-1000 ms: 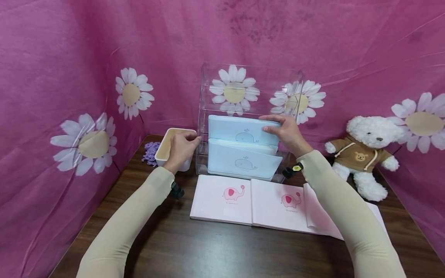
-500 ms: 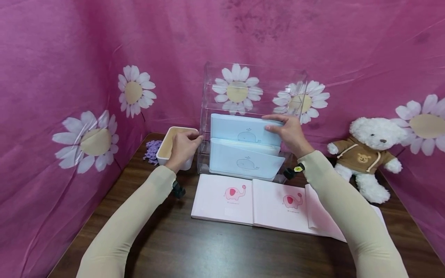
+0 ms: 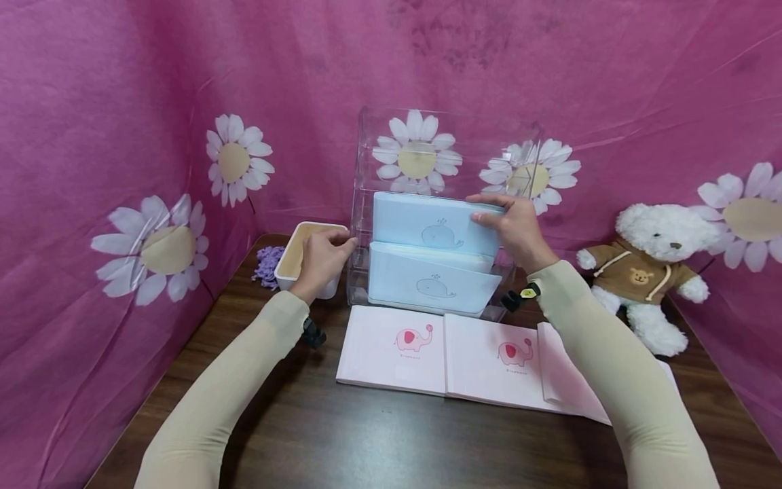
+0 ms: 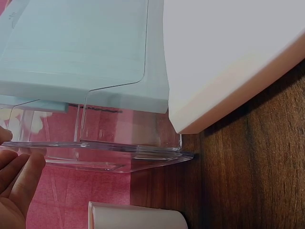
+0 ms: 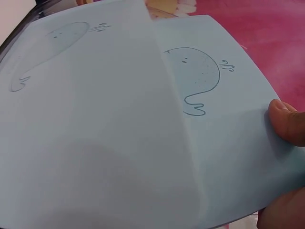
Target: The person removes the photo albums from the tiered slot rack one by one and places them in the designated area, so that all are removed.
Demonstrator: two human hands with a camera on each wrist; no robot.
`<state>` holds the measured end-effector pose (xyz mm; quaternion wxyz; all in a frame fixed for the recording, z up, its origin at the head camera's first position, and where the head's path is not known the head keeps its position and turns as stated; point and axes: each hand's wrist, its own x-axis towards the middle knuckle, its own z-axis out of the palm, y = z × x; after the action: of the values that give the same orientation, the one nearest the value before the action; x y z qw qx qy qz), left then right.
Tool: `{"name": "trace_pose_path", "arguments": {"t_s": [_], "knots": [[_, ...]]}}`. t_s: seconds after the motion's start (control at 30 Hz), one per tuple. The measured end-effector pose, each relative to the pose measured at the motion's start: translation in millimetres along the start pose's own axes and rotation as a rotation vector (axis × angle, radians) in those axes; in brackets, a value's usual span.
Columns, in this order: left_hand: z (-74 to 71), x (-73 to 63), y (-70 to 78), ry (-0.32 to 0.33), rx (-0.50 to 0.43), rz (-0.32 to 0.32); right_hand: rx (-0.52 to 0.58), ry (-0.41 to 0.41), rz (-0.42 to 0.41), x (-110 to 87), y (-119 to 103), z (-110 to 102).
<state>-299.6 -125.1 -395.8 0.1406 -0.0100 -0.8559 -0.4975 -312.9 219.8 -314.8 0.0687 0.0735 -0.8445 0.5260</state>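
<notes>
Now higher: rear blue booklet [image 3: 421, 221]

Pink cloth [image 3: 489, 54] printed with white daisies [image 3: 233, 161] hangs from nine o'clock through twelve to three. A dark wood-grain tabletop [image 3: 293, 414] spreads towards six o'clock, catching soft light there.

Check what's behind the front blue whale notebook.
Another blue whale notebook, gripped by the right hand; farther back, the top of the clear rack and pink curtain. The rear notebook's lower part is covered by the front notebook.
</notes>
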Motion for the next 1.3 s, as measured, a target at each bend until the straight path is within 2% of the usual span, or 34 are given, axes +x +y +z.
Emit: {"name": "trace_pose_path", "arguments": {"t_s": [0.47,0.8,0.9,1.03,1.3], "knots": [[-0.5,-0.1,-0.8,0.002,-0.026,0.01,0.149,0.082,-0.088,-0.8,-17,-16],[-0.2,0.5,0.7,0.01,-0.024,0.006,0.489,0.16,-0.139,-1.5,-26,-28],[0.3,1.1,0.5,0.015,-0.019,0.01,0.626,0.152,-0.139,-0.3,-28,-31],[1.1,1.5,-0.1,0.022,-0.013,0.011,0.752,0.133,-0.121,-0.1,-28,-34],[0.9,1.2,1.4,0.02,-0.011,0.0,0.81,0.106,-0.097,-4.1,-29,-39]]}}
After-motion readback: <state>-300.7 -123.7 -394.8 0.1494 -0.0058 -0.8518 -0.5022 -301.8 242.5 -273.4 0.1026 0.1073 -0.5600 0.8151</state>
